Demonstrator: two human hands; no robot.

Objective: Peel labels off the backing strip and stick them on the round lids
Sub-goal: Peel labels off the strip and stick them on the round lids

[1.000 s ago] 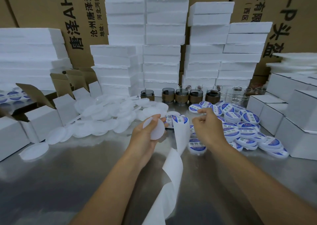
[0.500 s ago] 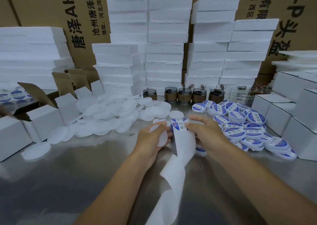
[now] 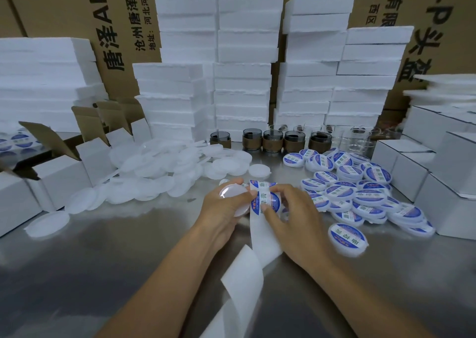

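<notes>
My left hand (image 3: 221, 214) grips a plain round white lid (image 3: 233, 198) and also holds the top of the white backing strip (image 3: 262, 237). A round blue-and-white label (image 3: 265, 201) sits on the strip between my hands. My right hand (image 3: 291, 216) pinches that label with thumb and fingers. The used strip curls down towards me over the metal table (image 3: 103, 260). A heap of plain lids (image 3: 154, 172) lies to the left; a heap of labelled lids (image 3: 360, 190) lies to the right.
White foam slabs (image 3: 242, 80) are stacked at the back before brown cartons. Dark jars (image 3: 273, 140) and clear glasses (image 3: 360, 138) stand in a row. White boxes (image 3: 443, 172) crowd the right edge, open ones (image 3: 59, 172) the left. One labelled lid (image 3: 347, 238) lies near my right wrist.
My right hand came back from the labelled heap to the strip and now pinches a label. Both hands drew closer together around the strip.
</notes>
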